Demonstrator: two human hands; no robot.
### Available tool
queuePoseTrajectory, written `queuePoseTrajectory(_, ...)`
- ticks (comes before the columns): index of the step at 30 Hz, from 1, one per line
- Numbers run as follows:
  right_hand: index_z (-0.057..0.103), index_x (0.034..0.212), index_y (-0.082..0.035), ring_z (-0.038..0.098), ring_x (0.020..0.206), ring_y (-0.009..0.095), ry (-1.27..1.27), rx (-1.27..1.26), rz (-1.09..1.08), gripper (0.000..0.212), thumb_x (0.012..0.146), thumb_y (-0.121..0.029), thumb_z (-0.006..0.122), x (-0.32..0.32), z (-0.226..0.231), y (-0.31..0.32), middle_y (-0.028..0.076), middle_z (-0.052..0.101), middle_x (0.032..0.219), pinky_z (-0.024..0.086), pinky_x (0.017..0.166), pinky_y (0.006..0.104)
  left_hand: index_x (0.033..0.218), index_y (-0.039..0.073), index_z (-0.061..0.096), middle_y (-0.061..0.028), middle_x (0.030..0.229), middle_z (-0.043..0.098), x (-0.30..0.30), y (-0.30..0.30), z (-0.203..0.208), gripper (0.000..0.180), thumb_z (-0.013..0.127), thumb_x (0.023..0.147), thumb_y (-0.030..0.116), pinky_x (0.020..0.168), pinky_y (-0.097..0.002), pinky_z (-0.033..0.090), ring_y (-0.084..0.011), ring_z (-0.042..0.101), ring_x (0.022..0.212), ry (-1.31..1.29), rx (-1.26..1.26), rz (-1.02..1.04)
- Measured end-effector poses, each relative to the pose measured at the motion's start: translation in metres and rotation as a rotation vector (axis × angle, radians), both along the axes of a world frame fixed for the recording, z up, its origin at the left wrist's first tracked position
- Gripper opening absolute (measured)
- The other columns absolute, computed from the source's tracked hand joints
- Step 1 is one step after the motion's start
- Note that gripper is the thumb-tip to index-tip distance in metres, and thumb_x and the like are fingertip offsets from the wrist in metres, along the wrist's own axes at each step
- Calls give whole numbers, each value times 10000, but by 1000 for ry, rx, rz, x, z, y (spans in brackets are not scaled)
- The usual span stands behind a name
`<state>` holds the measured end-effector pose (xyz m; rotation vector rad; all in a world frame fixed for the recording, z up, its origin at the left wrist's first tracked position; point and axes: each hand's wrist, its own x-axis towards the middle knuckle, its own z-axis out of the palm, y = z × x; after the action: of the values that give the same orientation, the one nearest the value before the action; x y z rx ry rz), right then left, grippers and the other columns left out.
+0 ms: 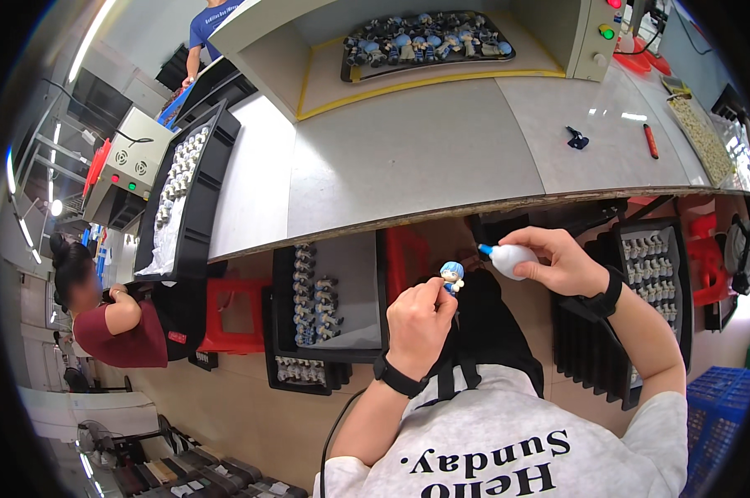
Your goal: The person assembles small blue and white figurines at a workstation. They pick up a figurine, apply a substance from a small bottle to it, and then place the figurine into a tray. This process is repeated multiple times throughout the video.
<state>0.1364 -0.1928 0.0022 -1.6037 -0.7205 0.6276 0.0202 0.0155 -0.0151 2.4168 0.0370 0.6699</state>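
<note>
In front of my body, below the bench edge, my left hand (416,325) pinches a small figurine (452,274) with light-blue hair and a darker blue lower body. Its head sticks up above my thumb and fingertips; part of the body is hidden by them. To the right, my right hand (564,264) is closed around a rounded white squeeze bottle (510,262). The bottle lies tilted sideways, its blue tip pointing left toward the figurine. A small gap separates the tip from the figurine.
Ahead is a pale workbench (408,158), with a dark small part (577,138) and a red pen-like tool (650,141). A booth holds a tray of blue figurines (429,40). Black crates of parts (329,328) stand below left and right (650,266). A co-worker (122,328) sits left.
</note>
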Motion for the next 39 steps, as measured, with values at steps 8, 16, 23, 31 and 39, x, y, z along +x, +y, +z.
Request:
queuePoseTrajectory(8,601,1077,-17,598,854,307,-490,-185,112,333,751,-22,669,2,11,4,132,627,935,476,755,372,788,8,634,-105,613,593,-1,-1,-6,76,640,713,15,511,-337,478,-245,596,548,28,25,-19)
queuePoseTrajectory(16,621,1042,-37,578,863,298,-696,-289,145,320,729,-56,686,2,12,5,114,607,897,472,738,380,777,15,627,-102,612,592,-1,-1,-5,68,645,712,21,513,-350,484,-255,598,554,45,56,-17)
queuePoseTrajectory(23,627,1021,-58,575,847,287,-772,-342,136,303,724,-64,685,-1,19,10,98,603,879,480,715,384,766,25,616,-100,606,581,-1,-2,-5,56,639,716,19,507,-367,478,-264,586,550,13,73,-16)
queuePoseTrajectory(31,626,1019,-72,575,828,267,-861,-400,156,296,727,-78,681,-3,28,12,83,593,864,494,678,366,768,32,603,-96,611,576,-2,-2,-6,65,643,718,24,504,-369,475,-264,584,558,23,86,-29)
queuePoseTrajectory(39,628,1005,-68,577,819,243,-958,-439,173,296,714,-79,685,-5,32,14,75,591,849,504,655,345,771,30,605,-103,620,583,-3,-2,-6,66,643,716,24,508,-374,479,-272,589,568,26,95,-31)
